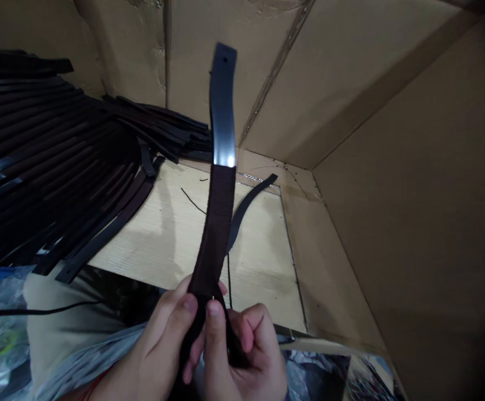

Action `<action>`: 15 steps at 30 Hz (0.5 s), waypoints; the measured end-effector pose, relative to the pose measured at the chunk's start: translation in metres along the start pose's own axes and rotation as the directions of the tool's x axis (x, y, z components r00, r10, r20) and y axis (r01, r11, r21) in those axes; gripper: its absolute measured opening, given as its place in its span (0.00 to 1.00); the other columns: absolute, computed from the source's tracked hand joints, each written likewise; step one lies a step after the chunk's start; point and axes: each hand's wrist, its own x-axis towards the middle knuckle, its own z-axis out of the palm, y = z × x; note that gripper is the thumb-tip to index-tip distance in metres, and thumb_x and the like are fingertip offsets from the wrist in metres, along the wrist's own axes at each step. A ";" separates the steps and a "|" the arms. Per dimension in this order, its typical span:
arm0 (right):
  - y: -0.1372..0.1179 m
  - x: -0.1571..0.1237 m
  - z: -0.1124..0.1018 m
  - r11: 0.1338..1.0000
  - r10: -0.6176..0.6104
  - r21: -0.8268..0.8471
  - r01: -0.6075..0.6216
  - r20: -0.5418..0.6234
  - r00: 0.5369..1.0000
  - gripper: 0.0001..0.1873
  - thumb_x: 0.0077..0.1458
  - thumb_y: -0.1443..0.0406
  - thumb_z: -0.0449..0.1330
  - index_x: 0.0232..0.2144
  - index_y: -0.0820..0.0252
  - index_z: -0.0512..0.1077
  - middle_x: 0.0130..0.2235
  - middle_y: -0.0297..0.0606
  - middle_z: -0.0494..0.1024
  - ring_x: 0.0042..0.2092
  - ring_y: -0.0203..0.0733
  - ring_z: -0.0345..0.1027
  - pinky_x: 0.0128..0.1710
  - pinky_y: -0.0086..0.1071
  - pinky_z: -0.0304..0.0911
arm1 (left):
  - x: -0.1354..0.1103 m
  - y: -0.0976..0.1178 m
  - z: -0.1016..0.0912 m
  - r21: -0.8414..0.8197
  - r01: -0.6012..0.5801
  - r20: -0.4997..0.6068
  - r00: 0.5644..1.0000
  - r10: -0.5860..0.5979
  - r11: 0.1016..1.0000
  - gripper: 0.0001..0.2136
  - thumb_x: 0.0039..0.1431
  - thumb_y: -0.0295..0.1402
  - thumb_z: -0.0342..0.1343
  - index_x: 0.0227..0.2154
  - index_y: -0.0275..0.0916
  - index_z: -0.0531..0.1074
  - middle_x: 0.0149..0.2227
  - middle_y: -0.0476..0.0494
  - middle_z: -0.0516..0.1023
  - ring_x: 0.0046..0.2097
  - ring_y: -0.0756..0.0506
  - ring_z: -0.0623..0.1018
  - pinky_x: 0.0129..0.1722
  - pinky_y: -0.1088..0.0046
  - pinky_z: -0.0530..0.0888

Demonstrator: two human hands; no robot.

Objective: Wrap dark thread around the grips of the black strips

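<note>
My left hand (pixel 162 334) and my right hand (pixel 242 351) both pinch the lower end of a dark brown woven webbing strap (pixel 217 234) near the bottom of the view. The strap rises from my fingers, and its upper end continues as a flat, shiny metal strip (pixel 223 106) with a small hole near its tip. A tiny bright pin or needle tip (pixel 213 298) shows between my thumbs. The lowest part of the strap is hidden by my fingers.
A large heap of similar dark straps (pixel 45 161) lies at the left on a pale wooden board (pixel 171 245). One loose curved strip (pixel 246 211) and thin black wires lie on the board. Cardboard walls (pixel 396 184) surround it. Plastic bags lie at lower left.
</note>
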 end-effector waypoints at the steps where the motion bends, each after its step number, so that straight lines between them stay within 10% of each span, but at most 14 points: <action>1: 0.000 0.000 0.001 1.000 0.014 -0.014 -0.014 -0.034 0.999 0.23 0.58 0.62 0.61 0.24 0.52 0.49 0.12 0.21 0.63 0.09 0.33 0.58 0.07 0.22 0.54 | -0.001 0.001 0.000 0.013 0.026 -0.028 0.999 -0.026 1.000 0.19 0.63 0.45 0.49 0.50 0.40 0.73 0.24 0.47 0.75 0.19 0.51 0.68 0.17 0.77 0.65; 15: -0.009 -0.001 -0.002 0.959 -0.154 -0.224 0.176 0.111 0.982 0.21 0.57 0.64 0.60 0.22 0.53 0.50 0.12 0.24 0.65 0.11 0.33 0.60 0.11 0.23 0.57 | -0.002 0.005 0.002 -0.159 0.078 0.050 0.996 -0.071 0.984 0.27 0.62 0.54 0.45 0.52 0.39 0.68 0.18 0.51 0.70 0.17 0.53 0.64 0.18 0.80 0.63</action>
